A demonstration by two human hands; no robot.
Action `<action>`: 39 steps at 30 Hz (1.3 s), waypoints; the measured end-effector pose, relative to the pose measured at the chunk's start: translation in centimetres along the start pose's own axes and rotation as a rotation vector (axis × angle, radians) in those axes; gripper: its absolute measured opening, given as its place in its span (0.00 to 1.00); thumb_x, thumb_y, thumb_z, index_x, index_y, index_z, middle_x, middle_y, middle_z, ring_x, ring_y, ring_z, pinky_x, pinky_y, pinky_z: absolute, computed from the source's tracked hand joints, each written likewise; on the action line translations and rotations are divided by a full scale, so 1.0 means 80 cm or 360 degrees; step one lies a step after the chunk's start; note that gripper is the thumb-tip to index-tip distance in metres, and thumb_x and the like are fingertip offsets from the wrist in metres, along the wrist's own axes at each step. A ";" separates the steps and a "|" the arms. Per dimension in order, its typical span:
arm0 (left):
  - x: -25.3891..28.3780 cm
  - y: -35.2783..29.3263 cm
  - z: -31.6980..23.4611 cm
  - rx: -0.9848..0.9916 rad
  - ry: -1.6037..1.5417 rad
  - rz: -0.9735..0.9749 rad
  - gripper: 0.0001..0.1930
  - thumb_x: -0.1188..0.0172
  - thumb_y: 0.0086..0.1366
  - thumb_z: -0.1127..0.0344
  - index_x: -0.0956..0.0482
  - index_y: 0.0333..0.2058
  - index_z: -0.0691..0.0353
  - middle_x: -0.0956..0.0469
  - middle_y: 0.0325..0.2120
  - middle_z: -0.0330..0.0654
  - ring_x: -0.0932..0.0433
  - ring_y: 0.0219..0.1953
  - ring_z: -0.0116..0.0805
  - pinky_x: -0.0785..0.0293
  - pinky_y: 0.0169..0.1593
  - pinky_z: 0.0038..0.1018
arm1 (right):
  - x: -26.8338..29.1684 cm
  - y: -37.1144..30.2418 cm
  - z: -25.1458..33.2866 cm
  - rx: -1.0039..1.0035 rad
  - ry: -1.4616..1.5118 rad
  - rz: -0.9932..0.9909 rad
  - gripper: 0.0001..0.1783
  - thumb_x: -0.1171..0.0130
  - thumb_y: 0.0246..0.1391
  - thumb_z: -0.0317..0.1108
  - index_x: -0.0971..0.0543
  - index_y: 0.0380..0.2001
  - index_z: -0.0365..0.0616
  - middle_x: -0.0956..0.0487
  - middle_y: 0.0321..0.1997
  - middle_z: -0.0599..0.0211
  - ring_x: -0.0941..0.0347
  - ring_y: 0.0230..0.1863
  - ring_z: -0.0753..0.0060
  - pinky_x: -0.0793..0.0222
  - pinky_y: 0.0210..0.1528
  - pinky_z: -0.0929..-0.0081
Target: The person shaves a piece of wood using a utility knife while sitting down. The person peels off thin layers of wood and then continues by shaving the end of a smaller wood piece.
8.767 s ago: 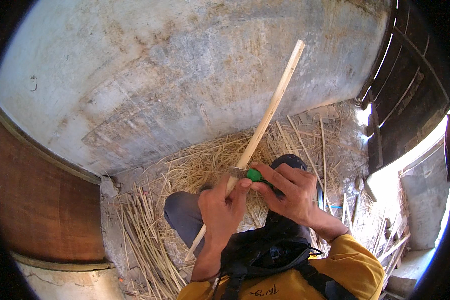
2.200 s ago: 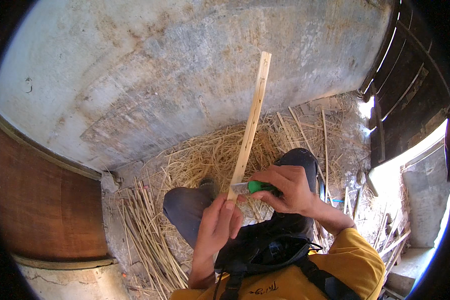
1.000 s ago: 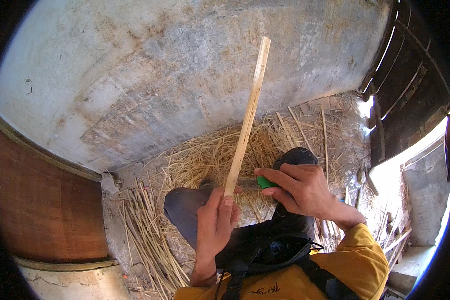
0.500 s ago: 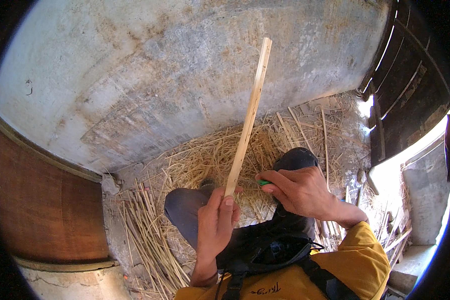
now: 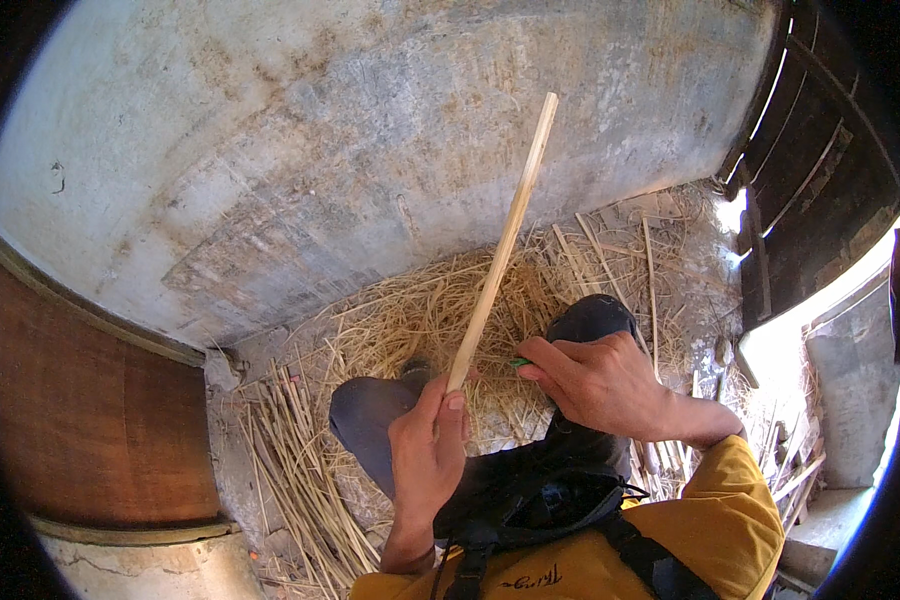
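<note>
My left hand [image 5: 427, 440] is closed round the lower end of a long pale wooden strip [image 5: 505, 245], which slants up and to the right. Just right of the strip, my right hand [image 5: 602, 385] is closed on a small green-handled tool [image 5: 520, 362]. Most of that tool is hidden by my fingers, so its kind cannot be made out. Between the green end and the strip there is a small gap. Below both hands lies a heap of pale shavings [image 5: 390, 310] on the floor, between and beyond my knees.
A bundle of thin sticks [image 5: 300, 470] lies on the floor at left, beside a brown wooden panel [image 5: 90, 400]. A stained grey wall [image 5: 370, 150] rises ahead. Dark boards [image 5: 820, 170] stand at right. An unzipped black bag [image 5: 560, 500] rests on my lap.
The strip has turned in my left hand and shows a narrower side; its top has shifted slightly right and down. My right hand has hardly moved.
</note>
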State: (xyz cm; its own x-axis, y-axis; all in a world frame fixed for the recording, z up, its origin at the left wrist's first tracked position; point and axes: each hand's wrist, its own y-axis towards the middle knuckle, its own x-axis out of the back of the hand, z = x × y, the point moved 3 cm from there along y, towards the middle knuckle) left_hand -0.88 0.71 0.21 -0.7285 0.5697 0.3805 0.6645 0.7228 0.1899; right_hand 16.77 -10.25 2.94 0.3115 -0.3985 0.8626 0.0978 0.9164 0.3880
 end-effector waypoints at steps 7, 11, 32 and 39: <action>-0.002 -0.004 0.009 -0.0059 0.0171 -0.0138 0.15 0.51 0.79 0.63 0.19 0.51 0.66 0.31 0.16 0.34 0.34 0.19 0.20 0.38 0.25 0.22 | -0.002 0.006 -0.002 -0.0108 0.0195 0.0097 0.12 0.40 0.66 0.39 0.23 0.44 0.42 0.23 0.17 0.52 0.24 0.21 0.43 0.32 0.21 0.53; -0.005 -0.005 0.011 -0.0106 0.0233 -0.0202 0.15 0.51 0.78 0.64 0.19 0.51 0.66 0.32 0.16 0.35 0.35 0.19 0.20 0.39 0.25 0.22 | -0.017 0.003 -0.007 -0.0148 0.0413 0.0050 0.14 0.43 0.68 0.43 0.25 0.46 0.43 0.25 0.14 0.52 0.23 0.20 0.42 0.30 0.21 0.48; -0.004 -0.007 0.002 -0.0017 0.0275 -0.0248 0.15 0.51 0.78 0.64 0.19 0.52 0.65 0.31 0.17 0.36 0.33 0.20 0.22 0.37 0.26 0.24 | -0.039 0.004 -0.004 -0.0307 0.0740 0.0097 0.12 0.47 0.71 0.41 0.26 0.37 0.45 0.25 0.18 0.58 0.22 0.21 0.49 0.31 0.22 0.57; -0.005 -0.007 0.006 -0.0047 0.0263 -0.0272 0.16 0.50 0.78 0.62 0.19 0.53 0.65 0.31 0.17 0.35 0.34 0.20 0.21 0.39 0.25 0.23 | -0.026 0.004 0.007 -0.0144 0.0165 -0.0134 0.12 0.43 0.68 0.43 0.26 0.38 0.46 0.23 0.16 0.59 0.23 0.18 0.50 0.31 0.18 0.53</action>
State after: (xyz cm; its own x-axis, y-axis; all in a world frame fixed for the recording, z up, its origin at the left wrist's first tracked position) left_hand -1.05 0.22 -0.46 -0.7952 0.3667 0.4829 0.5404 0.7899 0.2899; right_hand 15.61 -9.15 1.46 0.3943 -0.4722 0.7884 0.2108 0.8815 0.4226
